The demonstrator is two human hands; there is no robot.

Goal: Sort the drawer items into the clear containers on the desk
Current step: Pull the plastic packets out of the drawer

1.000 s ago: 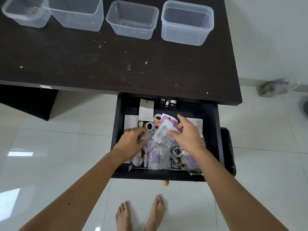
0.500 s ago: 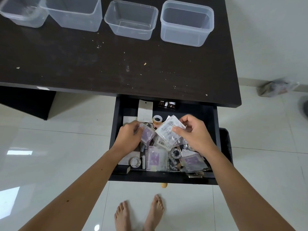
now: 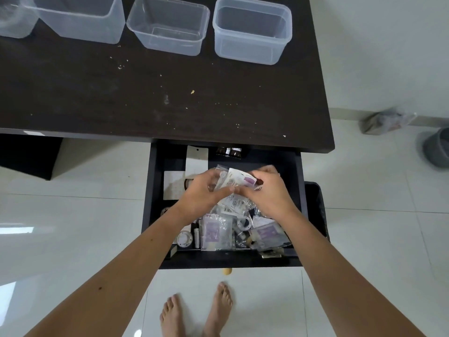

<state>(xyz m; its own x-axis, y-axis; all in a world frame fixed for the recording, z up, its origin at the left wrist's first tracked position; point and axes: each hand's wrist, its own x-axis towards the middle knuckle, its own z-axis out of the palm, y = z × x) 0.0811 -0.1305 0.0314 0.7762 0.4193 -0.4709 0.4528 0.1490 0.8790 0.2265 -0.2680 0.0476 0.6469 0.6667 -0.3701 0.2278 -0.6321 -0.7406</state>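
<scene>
While both hands meet over the open drawer (image 3: pixel 155 195), a small bunch of flat plastic packets (image 3: pixel 237 181) sits between them, lifted just above the clutter at the far middle of the drawer. The left hand (image 3: pixel 201 190) curls its fingers round the packets' left edge; the right hand (image 3: pixel 269 190) pinches their right side, thumb and fingers closed on the film. Below and nearer lie more purple-printed sachets (image 3: pixel 215 231), small round white parts (image 3: pixel 184 238) and loose hardware. On the dark desk (image 3: pixel 170 93) beyond, the clear containers (image 3: pixel 251 30) stand in a row at the far edge, apparently still unfilled. The risk I judge likeliest: slick film slipping from so light a pinch, so a packet drops back into the heap or onto the floor, or different kinds get carried together into one container.
</scene>
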